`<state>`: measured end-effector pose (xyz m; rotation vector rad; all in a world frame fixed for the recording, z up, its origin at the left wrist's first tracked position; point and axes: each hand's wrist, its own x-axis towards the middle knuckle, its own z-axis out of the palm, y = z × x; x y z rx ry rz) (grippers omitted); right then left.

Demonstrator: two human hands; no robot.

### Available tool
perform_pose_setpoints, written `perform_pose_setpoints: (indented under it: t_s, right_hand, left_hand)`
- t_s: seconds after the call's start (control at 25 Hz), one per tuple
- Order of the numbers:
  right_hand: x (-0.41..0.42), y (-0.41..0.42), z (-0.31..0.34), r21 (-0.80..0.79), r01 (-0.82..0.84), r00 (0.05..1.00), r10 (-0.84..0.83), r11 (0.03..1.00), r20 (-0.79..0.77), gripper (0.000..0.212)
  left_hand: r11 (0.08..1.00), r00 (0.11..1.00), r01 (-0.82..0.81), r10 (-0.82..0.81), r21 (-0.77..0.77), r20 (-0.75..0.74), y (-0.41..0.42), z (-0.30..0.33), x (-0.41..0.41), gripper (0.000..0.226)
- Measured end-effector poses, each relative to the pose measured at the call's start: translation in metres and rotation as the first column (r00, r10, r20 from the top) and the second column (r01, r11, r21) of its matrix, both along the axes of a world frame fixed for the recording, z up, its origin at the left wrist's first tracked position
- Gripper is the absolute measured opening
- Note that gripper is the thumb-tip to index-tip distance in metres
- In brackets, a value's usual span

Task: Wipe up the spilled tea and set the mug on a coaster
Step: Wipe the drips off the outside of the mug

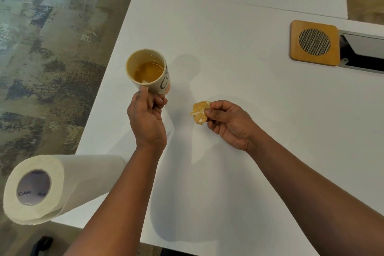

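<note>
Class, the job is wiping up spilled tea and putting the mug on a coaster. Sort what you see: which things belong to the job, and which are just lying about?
Belongs to the job:
cream mug of tea, held in left hand
tea-stained paper wad, pinched by right hand
square wooden coaster
white paper towel roll

Lying about:
grey cable hatch in white table

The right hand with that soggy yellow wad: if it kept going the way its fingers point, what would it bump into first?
The right hand points left, wad leading. Beyond it lies bare white table, then probably the left hand holding the mug, though depth is unclear.
</note>
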<state>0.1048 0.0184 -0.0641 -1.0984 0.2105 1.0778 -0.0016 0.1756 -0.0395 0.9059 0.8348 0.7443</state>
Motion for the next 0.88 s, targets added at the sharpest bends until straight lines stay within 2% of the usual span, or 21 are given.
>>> perform_pose_setpoints:
  t_s: [0.36, 0.6, 0.88]
  right_hand:
    - [0.017, -0.014, 0.000, -0.041, 0.063, 0.998, -0.062, 0.997, 0.027, 0.021]
    - [0.021, -0.013, -0.001, -0.072, 0.094, 0.995, -0.092, 0.993, 0.026, 0.018]
    - [0.016, -0.010, -0.001, -0.066, 0.051, 0.997, -0.047, 0.997, 0.053, 0.018]
  left_hand:
    - [0.995, 1.000, -0.006, 0.006, -0.099, -0.003, 0.010, -0.033, 0.020, 0.042]
    - [0.995, 0.998, -0.027, 0.021, -0.099, -0.062, 0.011, -0.041, 0.026, 0.041]
    - [0.997, 0.997, -0.010, 0.003, -0.076, -0.083, 0.013, -0.041, 0.029, 0.040]
